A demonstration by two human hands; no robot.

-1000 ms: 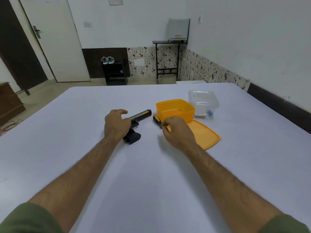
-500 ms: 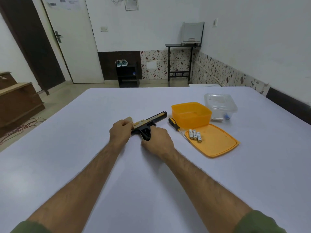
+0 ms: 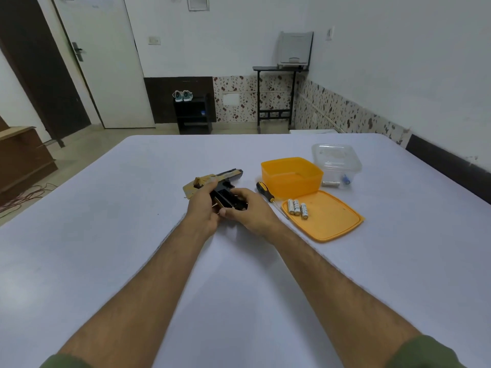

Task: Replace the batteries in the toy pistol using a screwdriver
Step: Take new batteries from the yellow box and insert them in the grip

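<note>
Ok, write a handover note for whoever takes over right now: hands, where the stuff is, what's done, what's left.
Left hand: holding the toy pistol by its body, grip turned toward the person.
Right hand: on the pistol's grip, at the battery slot; the slot looks open, though I cannot tell whether a battery is inside.
Screwdriver: lying free on the table, just right of the hands.
Three batteries: side by side on the orange lid.
Orange box: open, behind the lid. A clear box sits beyond it.
Done: tools and batteries laid out.
Left: fit batteries, close the slot, screw it shut.
</note>
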